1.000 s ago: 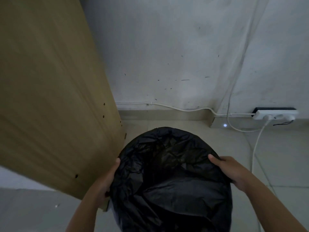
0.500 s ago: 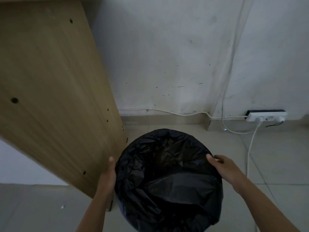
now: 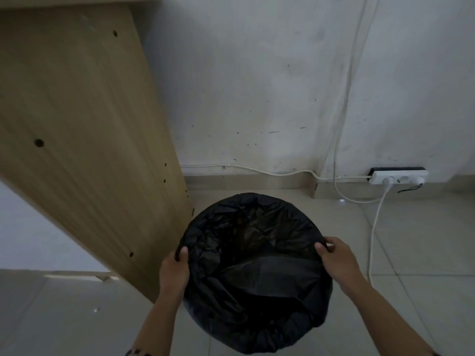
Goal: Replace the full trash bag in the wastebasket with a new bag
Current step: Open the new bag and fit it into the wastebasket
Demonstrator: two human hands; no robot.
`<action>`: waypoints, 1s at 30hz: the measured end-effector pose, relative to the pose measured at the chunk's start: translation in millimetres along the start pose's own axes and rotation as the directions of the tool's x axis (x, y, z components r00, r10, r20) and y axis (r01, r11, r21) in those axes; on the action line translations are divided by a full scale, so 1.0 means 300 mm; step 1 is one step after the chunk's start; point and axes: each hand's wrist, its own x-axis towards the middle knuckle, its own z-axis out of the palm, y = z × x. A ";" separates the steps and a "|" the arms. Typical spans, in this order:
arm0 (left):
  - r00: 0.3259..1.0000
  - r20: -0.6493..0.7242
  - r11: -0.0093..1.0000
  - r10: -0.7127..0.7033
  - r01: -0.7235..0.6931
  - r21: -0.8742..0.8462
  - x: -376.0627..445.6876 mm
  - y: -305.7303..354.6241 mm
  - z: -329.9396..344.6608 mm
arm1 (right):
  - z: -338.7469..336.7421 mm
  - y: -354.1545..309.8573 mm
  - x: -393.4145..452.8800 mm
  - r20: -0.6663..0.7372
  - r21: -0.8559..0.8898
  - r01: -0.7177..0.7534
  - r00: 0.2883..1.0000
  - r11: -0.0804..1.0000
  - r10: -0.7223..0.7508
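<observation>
Bag (image 3: pixel 257 265) lines the wastebasket; your left hand (image 3: pixel 173 272) and right hand (image 3: pixel 338 263) pinch its rim, whether old or new unclear.

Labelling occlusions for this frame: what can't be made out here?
- Wastebasket itself: head view, fully covered by the black bag; its shape and colour are hidden.
- Bag contents: head view, the interior is too dark to tell whether it is full or empty.
- Fingertips of the left hand and right hand: curled over the bag rim, partly hidden by plastic.
- Power strip: too small to count sockets.
- Forearms: cut off by the bottom edge.
</observation>
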 end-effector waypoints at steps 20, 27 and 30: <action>0.977 -0.075 0.864 0.198 -0.138 0.484 -0.103 -0.023 0.033 | 0.078 0.067 -0.190 0.114 -0.688 0.422 0.866 0.590 -0.487; 0.941 -0.017 0.830 0.337 -0.289 0.477 -0.190 -0.071 0.009 | 0.079 0.125 -0.295 0.433 -0.485 0.837 0.483 0.255 -0.761; 0.929 -0.018 0.815 0.369 -0.315 0.486 -0.230 -0.088 0.003 | 0.109 0.146 -0.328 0.615 -0.456 0.877 0.432 0.150 -0.659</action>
